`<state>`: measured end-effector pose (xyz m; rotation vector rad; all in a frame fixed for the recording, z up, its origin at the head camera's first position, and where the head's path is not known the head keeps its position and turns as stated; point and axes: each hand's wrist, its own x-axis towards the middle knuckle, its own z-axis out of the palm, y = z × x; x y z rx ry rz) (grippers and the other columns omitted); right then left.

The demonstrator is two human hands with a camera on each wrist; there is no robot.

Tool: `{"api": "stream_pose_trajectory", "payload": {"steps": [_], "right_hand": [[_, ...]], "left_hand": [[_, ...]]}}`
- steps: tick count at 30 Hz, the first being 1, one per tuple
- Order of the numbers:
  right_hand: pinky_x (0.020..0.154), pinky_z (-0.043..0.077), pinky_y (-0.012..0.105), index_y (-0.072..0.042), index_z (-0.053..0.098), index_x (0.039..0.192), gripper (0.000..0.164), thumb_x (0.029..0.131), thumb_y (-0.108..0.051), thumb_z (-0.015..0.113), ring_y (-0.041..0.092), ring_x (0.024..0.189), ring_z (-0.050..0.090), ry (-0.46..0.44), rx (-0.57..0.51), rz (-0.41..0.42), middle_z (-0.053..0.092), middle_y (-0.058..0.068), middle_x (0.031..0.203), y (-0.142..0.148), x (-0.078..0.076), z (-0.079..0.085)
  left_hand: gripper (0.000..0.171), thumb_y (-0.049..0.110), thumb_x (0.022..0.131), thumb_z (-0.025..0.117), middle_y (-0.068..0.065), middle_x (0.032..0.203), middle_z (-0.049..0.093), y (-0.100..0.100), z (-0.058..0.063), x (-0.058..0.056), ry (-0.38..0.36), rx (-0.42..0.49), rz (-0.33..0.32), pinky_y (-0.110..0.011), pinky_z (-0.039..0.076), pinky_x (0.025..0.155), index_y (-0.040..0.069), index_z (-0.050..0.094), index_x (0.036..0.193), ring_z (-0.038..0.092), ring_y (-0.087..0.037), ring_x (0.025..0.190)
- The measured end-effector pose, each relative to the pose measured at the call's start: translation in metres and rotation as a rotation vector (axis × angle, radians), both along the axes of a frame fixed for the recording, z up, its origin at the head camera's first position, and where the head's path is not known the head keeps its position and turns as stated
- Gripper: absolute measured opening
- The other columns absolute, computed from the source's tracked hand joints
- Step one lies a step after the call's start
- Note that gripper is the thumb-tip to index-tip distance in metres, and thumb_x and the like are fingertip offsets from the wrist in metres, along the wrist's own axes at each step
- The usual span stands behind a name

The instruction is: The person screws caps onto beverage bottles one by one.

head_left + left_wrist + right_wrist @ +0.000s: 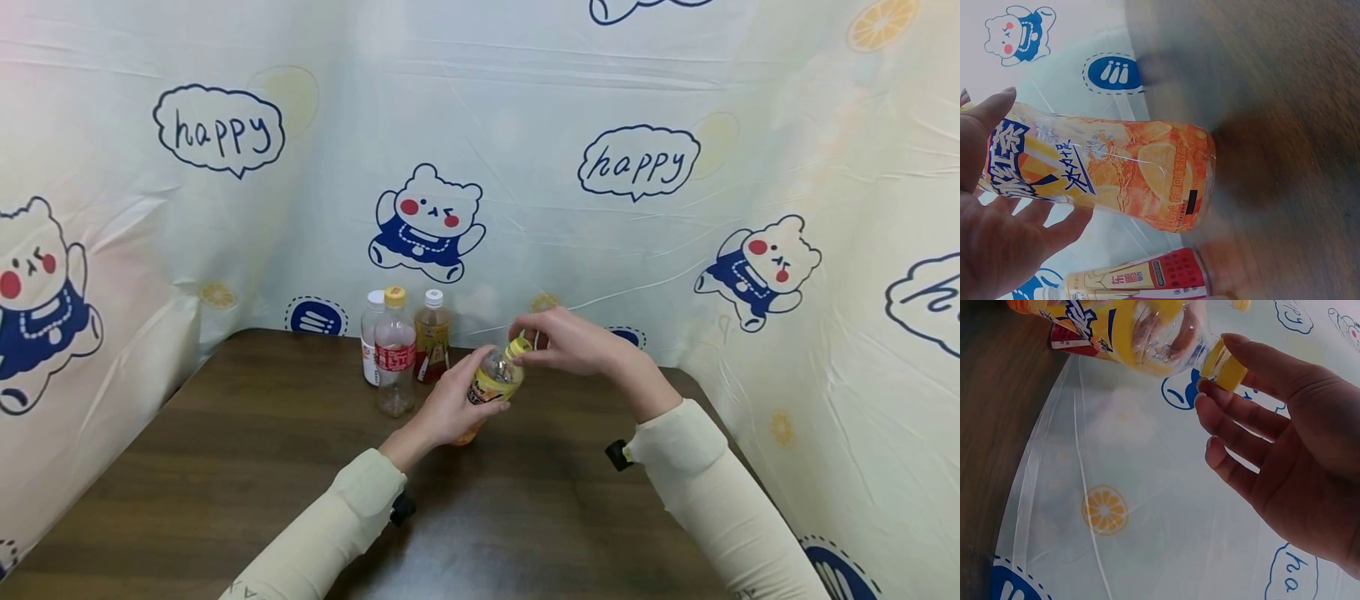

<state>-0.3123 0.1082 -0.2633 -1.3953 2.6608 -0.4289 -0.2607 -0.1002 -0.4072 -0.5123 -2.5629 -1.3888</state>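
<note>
My left hand (450,404) grips a clear plastic drink bottle (495,390) with a yellow label around its upper half. In the left wrist view, orange fruit is printed on the lower part of this bottle (1160,175). It leans in the head view; whether its base touches the table cannot be told. At the neck, my right hand (566,342) pinches the yellow cap (1232,373) between thumb and fingertips. The cap sits at the bottle mouth; how tightly it is screwed is not visible. The right hand's other fingers (1235,434) are loosely bent beside the neck.
Left of the held bottle stand three more: a white-capped pale bottle (369,342), a clear bottle with red label and yellow cap (395,358), and a white-capped brownish bottle (432,333). A printed curtain (525,167) encloses the dark wooden table (262,467).
</note>
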Motion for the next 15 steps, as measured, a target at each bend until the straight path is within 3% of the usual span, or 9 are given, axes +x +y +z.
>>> {"api": "stream_pose_trajectory", "payload": {"steps": [6, 10, 15], "right_hand": [[0.068, 0.053, 0.03, -0.013, 0.072, 0.112, 0.023, 0.095, -0.029, 0.075, 0.015, 0.075, 0.059, 0.007, -0.018, 0.021, 0.066, -0.002, 0.085, -0.0009, -0.0032, 0.0015], [0.06, 0.049, 0.03, -0.015, 0.072, 0.099, 0.021, 0.094, -0.035, 0.076, 0.015, 0.067, 0.055, 0.043, -0.014, -0.022, 0.062, -0.003, 0.075, -0.003, -0.004, 0.0], [0.054, 0.045, 0.03, -0.018, 0.07, 0.082, 0.033, 0.093, -0.049, 0.073, 0.014, 0.062, 0.053, 0.124, 0.019, -0.105, 0.059, -0.004, 0.067, -0.0045, -0.0044, -0.0045]], "left_hand": [[0.079, 0.026, 0.086, 0.086, -0.001, 0.134, 0.057, 0.001, 0.0015, 0.0005, -0.013, 0.003, 0.002, -0.049, 0.053, 0.1, 0.031, 0.04, 0.151, 0.061, -0.02, 0.115], [0.08, 0.026, 0.086, 0.086, -0.002, 0.134, 0.057, 0.0015, 0.0025, 0.0006, -0.014, 0.0, -0.002, -0.048, 0.053, 0.1, 0.029, 0.041, 0.151, 0.062, -0.02, 0.115], [0.079, 0.026, 0.086, 0.085, -0.002, 0.134, 0.057, 0.0022, 0.0014, 0.0013, -0.011, -0.004, -0.005, -0.048, 0.053, 0.101, 0.028, 0.041, 0.151, 0.062, -0.02, 0.116]]}}
